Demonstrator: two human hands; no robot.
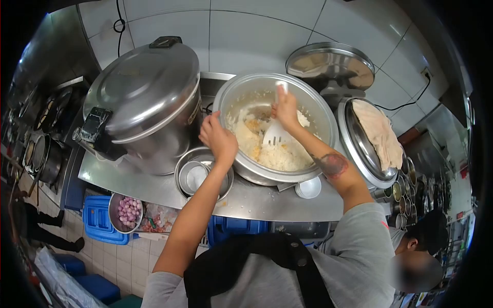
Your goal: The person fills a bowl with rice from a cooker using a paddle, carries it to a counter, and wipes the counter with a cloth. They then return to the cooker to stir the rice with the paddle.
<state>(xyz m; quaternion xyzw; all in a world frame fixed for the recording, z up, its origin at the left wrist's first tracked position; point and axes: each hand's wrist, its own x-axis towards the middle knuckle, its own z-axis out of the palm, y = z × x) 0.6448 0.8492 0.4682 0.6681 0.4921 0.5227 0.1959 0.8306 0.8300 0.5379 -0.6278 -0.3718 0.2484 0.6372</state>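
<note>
In front of me stands a wide metal pot (pixel 328 120) with cooked white rice (pixel 285 158) inside, browned in patches. My right hand (pixel 285 109) is closed around the handle of a white slotted rice paddle (pixel 272 134), whose blade rests against the rice. At the pot's left rim, my left hand (pixel 219 137) has its fingers curled over the edge, gripping it. Below that hand sit nested metal bowls (pixel 181 177) on the steel counter. A small white bowl (pixel 308 188) lies by the pot's lower right side.
A large lidded rice cooker (pixel 149 97) stands left. Right of the pot is another lidded cooker (pixel 359 138) with a cloth (pixel 377 131) on it; an upright lid (pixel 331 66) leans behind. Below the counter (pixel 267 203) is a bowl of shallots (pixel 129 211). A person (pixel 418 241) is at lower right.
</note>
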